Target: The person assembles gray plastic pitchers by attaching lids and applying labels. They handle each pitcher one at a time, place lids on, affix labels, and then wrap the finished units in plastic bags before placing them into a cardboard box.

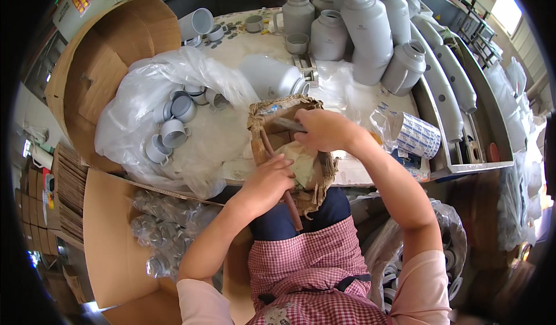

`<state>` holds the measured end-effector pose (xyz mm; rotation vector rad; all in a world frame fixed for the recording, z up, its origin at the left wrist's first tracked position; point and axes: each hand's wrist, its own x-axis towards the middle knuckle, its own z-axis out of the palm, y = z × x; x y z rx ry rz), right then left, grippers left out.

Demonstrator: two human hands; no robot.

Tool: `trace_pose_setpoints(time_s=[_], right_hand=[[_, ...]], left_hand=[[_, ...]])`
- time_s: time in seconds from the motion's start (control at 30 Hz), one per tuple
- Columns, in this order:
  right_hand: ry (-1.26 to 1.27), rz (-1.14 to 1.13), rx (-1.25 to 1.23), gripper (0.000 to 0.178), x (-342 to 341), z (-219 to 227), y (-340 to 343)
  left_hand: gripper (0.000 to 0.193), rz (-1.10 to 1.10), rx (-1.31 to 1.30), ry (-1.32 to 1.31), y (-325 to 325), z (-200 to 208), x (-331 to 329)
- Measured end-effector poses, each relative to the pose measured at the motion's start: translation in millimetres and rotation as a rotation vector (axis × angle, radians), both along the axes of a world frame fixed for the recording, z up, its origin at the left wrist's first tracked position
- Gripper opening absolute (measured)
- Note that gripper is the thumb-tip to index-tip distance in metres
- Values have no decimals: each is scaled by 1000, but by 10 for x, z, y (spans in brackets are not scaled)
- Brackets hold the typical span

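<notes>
Apparently rummaging in the box [329, 174], the right hand [323, 130] pinches a bar [288, 124]; the left hand [269, 181] has a grip I cannot tell. Lifting calls for clearing the stick [291, 207].

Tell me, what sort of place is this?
Probably a factory or workshop: matching grey bottles crowd the worktable, several grey cups lie among clear plastic, and plastic-wrapped things sit in a big cardboard box.

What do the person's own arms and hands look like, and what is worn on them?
The sleeves are short and pale pink, leaving the forearms bare. The left hand and the right hand wear no gloves, and no watch or bracelet shows.
</notes>
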<state>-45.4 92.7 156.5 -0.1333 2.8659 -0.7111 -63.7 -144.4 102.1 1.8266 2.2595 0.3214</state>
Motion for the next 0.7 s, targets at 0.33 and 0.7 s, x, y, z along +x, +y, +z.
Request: trace_pose_setpoints(time_s=[0.33, 0.7], right_hand=[[95, -501, -1089, 27, 1688, -45, 371], [683, -1412, -911, 29, 3078, -833, 1992]], left_hand=[[52, 395, 354, 158, -69, 111, 27], [57, 711, 691, -219, -188, 47, -15]])
